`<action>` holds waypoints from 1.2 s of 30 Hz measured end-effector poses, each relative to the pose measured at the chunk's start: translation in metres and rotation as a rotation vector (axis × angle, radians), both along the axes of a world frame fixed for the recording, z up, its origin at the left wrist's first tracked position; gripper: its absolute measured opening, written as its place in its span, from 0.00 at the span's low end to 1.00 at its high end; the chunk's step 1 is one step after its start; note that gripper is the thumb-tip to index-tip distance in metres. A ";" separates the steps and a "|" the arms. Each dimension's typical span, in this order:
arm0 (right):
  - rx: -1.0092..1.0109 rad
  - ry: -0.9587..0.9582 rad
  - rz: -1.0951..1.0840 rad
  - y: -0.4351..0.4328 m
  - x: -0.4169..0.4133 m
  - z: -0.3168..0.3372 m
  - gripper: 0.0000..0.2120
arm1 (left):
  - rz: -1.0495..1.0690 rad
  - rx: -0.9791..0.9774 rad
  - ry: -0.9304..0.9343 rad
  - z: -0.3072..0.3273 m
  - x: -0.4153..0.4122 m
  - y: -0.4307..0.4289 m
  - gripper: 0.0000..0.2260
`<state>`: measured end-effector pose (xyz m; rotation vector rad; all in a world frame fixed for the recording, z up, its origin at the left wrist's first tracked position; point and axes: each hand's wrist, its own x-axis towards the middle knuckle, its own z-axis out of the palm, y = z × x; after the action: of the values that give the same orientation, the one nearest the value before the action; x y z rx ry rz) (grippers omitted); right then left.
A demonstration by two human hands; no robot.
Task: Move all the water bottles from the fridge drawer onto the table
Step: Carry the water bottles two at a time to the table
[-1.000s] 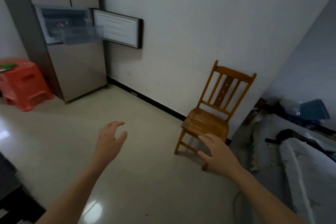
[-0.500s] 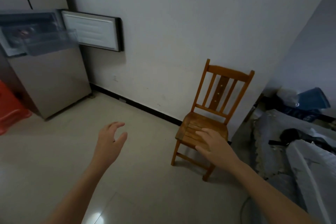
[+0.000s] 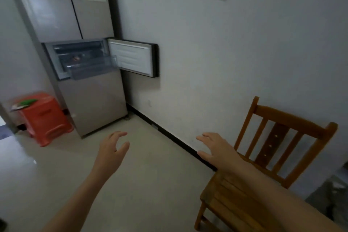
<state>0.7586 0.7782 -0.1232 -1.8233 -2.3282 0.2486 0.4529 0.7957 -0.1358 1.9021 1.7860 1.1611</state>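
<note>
A grey fridge (image 3: 94, 103) stands at the back left against the wall. Its middle compartment door (image 3: 132, 58) is swung open to the right, and a clear plastic drawer (image 3: 92, 67) is pulled out. I cannot make out any water bottles in the drawer from here. My left hand (image 3: 113, 148) floats over the floor with relaxed, slightly curled fingers and holds nothing. My right hand (image 3: 216, 149) is held out beside it, fingers spread, also with nothing in it. Both are well short of the fridge. No table is in view.
A wooden chair (image 3: 263, 165) stands against the wall at the right, under my right forearm. An orange plastic stool (image 3: 47, 120) with green-and-white items on it sits left of the fridge. Pale tiled floor (image 3: 150, 184) lies between me and the fridge.
The view has swung left and up toward the fridge, which is now nearer and more central. The chair has slid to the lower right. Both hands stay raised and hold nothing.
</note>
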 end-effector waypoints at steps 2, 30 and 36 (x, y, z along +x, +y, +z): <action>0.030 0.009 0.067 0.037 0.001 0.005 0.26 | 0.046 0.009 0.002 0.008 0.002 0.015 0.13; 0.085 -0.013 0.427 0.512 -0.127 0.018 0.28 | 0.416 0.043 -0.055 -0.001 -0.118 0.390 0.12; 0.065 0.006 0.466 0.608 -0.122 0.008 0.28 | 0.432 0.042 -0.073 -0.011 -0.106 0.483 0.11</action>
<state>0.6370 1.3859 -0.1155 -1.2261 -2.6915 0.2318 0.3471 1.2783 -0.1466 1.5100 2.2132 1.3914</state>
